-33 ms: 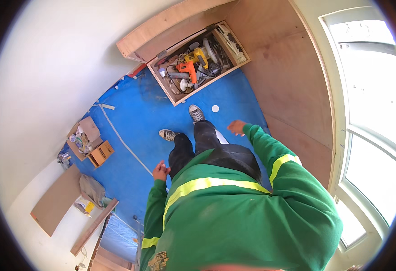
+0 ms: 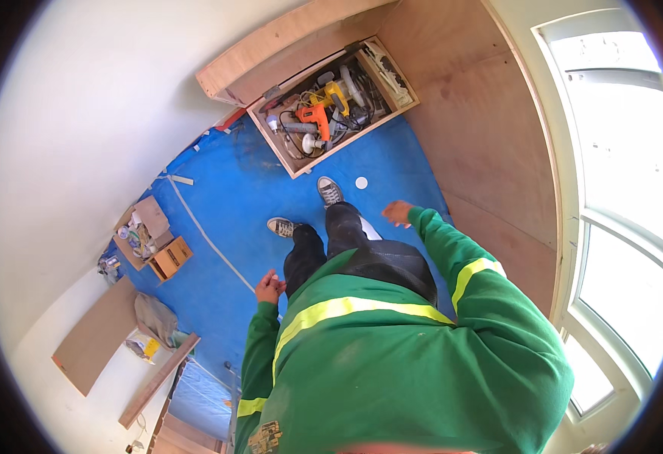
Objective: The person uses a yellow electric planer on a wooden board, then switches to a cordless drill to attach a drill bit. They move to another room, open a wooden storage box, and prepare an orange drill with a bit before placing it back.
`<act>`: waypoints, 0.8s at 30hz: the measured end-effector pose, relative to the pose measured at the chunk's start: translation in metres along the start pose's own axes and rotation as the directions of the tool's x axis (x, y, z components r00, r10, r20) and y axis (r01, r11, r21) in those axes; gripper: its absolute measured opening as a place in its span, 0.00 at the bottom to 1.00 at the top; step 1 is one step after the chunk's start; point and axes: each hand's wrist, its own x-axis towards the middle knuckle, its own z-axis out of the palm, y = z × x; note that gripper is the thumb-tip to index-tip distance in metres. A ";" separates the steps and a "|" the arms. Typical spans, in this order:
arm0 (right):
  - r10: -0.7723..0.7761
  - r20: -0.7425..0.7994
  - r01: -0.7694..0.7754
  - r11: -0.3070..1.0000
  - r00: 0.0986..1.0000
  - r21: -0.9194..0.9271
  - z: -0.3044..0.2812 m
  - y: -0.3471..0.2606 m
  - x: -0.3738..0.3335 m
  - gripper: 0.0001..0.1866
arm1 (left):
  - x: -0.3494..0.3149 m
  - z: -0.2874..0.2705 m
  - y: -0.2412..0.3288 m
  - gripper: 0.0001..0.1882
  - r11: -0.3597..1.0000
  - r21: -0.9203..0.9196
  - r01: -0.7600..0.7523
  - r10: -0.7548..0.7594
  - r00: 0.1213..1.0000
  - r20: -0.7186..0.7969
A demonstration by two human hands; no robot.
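My left hand (image 2: 270,287) hangs beside my left thigh, its fingers loosely bent and apart, with nothing seen in it. My right hand (image 2: 398,213) is held out to the right of my right leg, fingers relaxed and apart, also holding nothing visible. Ahead of my feet stands an open wooden toolbox (image 2: 280,155) with its lid raised. Inside lie an orange power drill (image 2: 315,119), a yellow power tool (image 2: 337,97), a light bulb (image 2: 272,122) and tangled cords. Neither hand touches the box. A white disc (image 2: 361,182) lies on the floor near my right shoe.
Blue sheeting (image 2: 229,204) covers the floor. To the left are a cardboard box (image 2: 171,258) with small supplies, a brown board (image 2: 93,337) and a wooden plank (image 2: 157,382). A plywood panel (image 2: 490,129) and a bright window (image 2: 623,121) stand at the right.
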 end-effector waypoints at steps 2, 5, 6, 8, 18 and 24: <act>0.005 0.008 -0.006 1.000 1.000 0.014 -0.008 0.004 0.000 0.26 | -0.007 -0.003 0.008 0.23 0.995 0.094 0.020 -0.018 1.000 -0.023; 0.020 0.076 -0.017 0.999 0.997 -0.039 -0.009 0.014 0.001 0.25 | -0.016 -0.005 0.017 0.23 0.999 0.035 0.002 -0.001 0.999 -0.055; 0.031 0.034 -0.030 0.999 0.999 -0.029 -0.006 0.017 0.000 0.24 | -0.018 -0.006 0.018 0.23 1.000 0.004 -0.030 0.031 0.999 -0.044; 0.071 -0.028 -0.072 0.997 0.997 -0.013 0.000 0.024 -0.003 0.24 | -0.019 -0.010 0.016 0.22 0.999 -0.010 -0.040 0.039 0.995 -0.087; -0.084 0.170 0.146 0.910 0.982 -0.388 -0.009 -0.001 0.015 0.24 | -0.006 -0.047 -0.084 0.14 0.949 -0.096 -0.299 0.259 0.918 -0.300; -0.127 -0.026 0.122 0.984 0.992 -0.132 -0.009 -0.020 0.033 0.25 | -0.005 -0.051 -0.134 0.12 0.923 -0.210 -0.322 0.254 0.921 -0.294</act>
